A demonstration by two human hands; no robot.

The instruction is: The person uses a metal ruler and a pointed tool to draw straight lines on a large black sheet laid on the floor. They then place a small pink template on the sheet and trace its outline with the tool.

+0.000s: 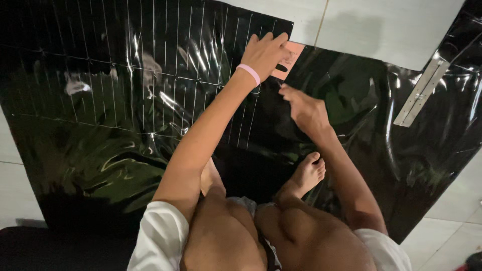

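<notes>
A large glossy black sheet lies spread on the white tiled floor, its left part scored with a grid of thin pale lines. My left hand, with a pink band on the wrist, presses flat on a small pinkish-orange card at the sheet's far edge. My right hand hovers just below it with fingers pinched together near the card's lower edge; whether it holds a thin tool I cannot tell. My bare foot rests on the sheet.
A metal ruler lies diagonally on the sheet at the upper right. White floor tiles show beyond the sheet's far edge and at the lower right corner. My bent knees fill the bottom middle.
</notes>
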